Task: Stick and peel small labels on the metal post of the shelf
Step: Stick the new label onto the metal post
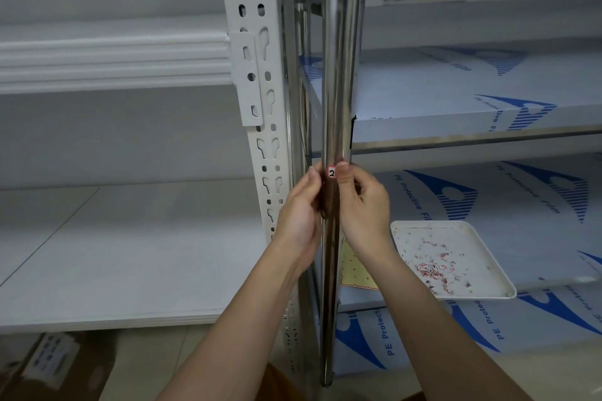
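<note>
Post: the shiny round steel shelf post [338, 75] ran vertically through the frame's centre.
Label: a small white, red-edged sticker marked "2" [331, 172] sat on the post, just below mid-frame.
Left hand [301, 205]: curled round the post, probably steadying it.
Right hand [361, 202]: thumb pressed beside the sticker, seemingly smoothing or lifting it.
Tray: a white plastic tray of label scraps [488, 283] lay lower right, likely for peelings.

left: white upright [260, 101] crowds metal post [338, 75] | right: open above tray [488, 293]
</note>
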`<state>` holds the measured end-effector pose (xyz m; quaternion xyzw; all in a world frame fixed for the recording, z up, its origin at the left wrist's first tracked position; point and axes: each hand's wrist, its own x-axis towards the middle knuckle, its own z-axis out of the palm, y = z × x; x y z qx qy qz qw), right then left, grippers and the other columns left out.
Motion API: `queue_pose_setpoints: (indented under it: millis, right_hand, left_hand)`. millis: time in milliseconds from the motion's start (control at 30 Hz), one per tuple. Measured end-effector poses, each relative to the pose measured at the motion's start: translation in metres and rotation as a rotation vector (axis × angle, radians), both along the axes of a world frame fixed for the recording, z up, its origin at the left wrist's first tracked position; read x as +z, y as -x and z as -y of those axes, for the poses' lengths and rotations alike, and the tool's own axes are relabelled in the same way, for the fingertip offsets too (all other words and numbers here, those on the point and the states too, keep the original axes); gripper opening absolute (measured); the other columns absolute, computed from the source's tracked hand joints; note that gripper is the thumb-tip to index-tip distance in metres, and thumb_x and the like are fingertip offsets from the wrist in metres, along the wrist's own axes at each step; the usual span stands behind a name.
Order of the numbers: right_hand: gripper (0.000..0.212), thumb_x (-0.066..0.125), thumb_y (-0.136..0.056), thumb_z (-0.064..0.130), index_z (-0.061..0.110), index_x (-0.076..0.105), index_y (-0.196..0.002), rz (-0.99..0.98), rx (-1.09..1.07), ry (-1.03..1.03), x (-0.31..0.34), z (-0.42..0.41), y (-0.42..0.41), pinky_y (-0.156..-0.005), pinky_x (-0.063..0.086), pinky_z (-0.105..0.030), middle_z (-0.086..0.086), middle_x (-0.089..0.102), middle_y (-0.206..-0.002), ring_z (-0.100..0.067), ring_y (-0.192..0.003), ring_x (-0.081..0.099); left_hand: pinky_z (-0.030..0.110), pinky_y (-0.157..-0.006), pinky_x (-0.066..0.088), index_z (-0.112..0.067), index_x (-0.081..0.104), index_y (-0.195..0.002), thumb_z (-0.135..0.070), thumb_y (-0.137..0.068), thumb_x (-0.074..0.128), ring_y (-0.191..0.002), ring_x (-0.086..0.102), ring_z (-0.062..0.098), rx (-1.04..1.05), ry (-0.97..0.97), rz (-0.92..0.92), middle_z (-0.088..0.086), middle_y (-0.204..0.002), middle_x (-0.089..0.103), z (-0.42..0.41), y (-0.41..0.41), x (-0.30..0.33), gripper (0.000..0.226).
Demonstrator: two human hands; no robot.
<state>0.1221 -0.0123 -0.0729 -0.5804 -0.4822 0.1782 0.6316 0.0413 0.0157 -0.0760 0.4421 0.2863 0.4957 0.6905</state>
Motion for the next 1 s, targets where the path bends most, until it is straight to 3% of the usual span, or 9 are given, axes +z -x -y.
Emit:
queue_pose_setpoints:
  millis: [67,200,300,433,567,733,933,1000]
  right_hand:
    - [0.047,0.039,-0.093,0.057,0.024,0.072,-0.099,-0.033,0.036,0.017,-0.002,0.0,-0.003,-0.085,0.052,-0.045,-0.005,0.069,-0.095,-0.018,-0.094,0.065]
    - [0.035,0.046,-0.096,0.044,0.023,0.074,-0.096,-0.153,0.114,0.036,0.005,0.005,-0.005,-0.087,0.054,-0.037,-0.006,0.072,-0.096,-0.017,-0.093,0.068]
    - [0.032,0.05,-0.095,0.039,0.018,0.074,-0.099,-0.326,0.212,0.068,0.012,0.009,-0.008,-0.081,0.053,-0.017,-0.001,0.074,-0.101,-0.005,-0.094,0.068]
    - [0.037,0.05,-0.095,0.037,0.011,0.069,-0.113,-0.413,0.29,0.112,0.014,0.011,-0.013,-0.072,0.052,-0.01,-0.005,0.073,-0.102,0.003,-0.085,0.068]
    - [0.033,0.048,-0.096,0.035,0.015,0.07,-0.11,-0.437,0.32,0.128,0.016,0.013,-0.013,-0.075,0.053,-0.012,-0.001,0.074,-0.099,0.005,-0.082,0.068]
    - [0.033,0.039,-0.1,0.038,0.032,0.07,-0.093,-0.396,0.309,0.171,0.014,0.015,-0.015,-0.089,0.048,-0.025,0.016,0.074,-0.087,0.011,-0.086,0.064]
    - [0.036,0.035,-0.101,0.039,0.036,0.069,-0.089,-0.364,0.276,0.166,0.013,0.017,-0.013,-0.089,0.05,-0.027,0.018,0.073,-0.082,0.009,-0.084,0.065]
    - [0.036,0.035,-0.101,0.04,0.036,0.069,-0.09,-0.363,0.274,0.165,0.012,0.016,-0.014,-0.091,0.05,-0.029,0.017,0.073,-0.083,0.009,-0.086,0.065]
  left_hand:
    - [0.012,-0.065,0.048,-0.008,0.056,-0.128,-0.028,-0.102,0.035,-0.106,0.059,0.017,0.009,-0.008,-0.001,0.008,-0.116,0.066,0.0,-0.001,-0.001,0.039]
    - [0.012,-0.062,0.048,-0.008,0.056,-0.128,-0.026,-0.102,0.035,-0.104,0.06,0.016,0.021,-0.002,0.018,0.007,-0.113,0.066,0.001,-0.003,0.0,0.037]
    - [0.013,-0.066,0.05,-0.013,0.061,-0.12,-0.026,-0.102,0.035,-0.101,0.064,0.009,0.0,-0.009,0.015,0.0,-0.109,0.07,0.001,-0.002,0.0,0.034]
    - [0.019,-0.079,0.049,-0.018,0.063,-0.117,-0.029,-0.102,0.035,-0.105,0.064,0.006,-0.017,-0.035,-0.006,-0.004,-0.11,0.071,0.003,-0.001,0.001,0.034]
    - [0.027,-0.091,0.046,-0.013,0.061,-0.123,-0.047,-0.091,0.043,-0.114,0.061,0.013,-0.016,-0.05,-0.005,0.002,-0.117,0.069,0.005,-0.002,0.004,0.051]
    - [0.036,-0.097,0.044,-0.007,0.062,-0.12,-0.057,-0.079,0.05,-0.107,0.063,0.019,-0.019,-0.078,0.01,0.009,-0.113,0.069,0.005,-0.002,0.004,0.065]
    - [0.029,-0.073,0.052,-0.001,0.064,-0.11,-0.041,-0.071,0.068,-0.079,0.067,0.014,0.08,-0.125,0.02,0.004,-0.089,0.072,0.007,-0.01,0.005,0.056]
    - [0.03,-0.074,0.052,0.002,0.064,-0.111,-0.037,-0.075,0.065,-0.08,0.067,0.015,0.099,-0.141,0.002,0.005,-0.089,0.072,0.006,-0.01,0.006,0.053]
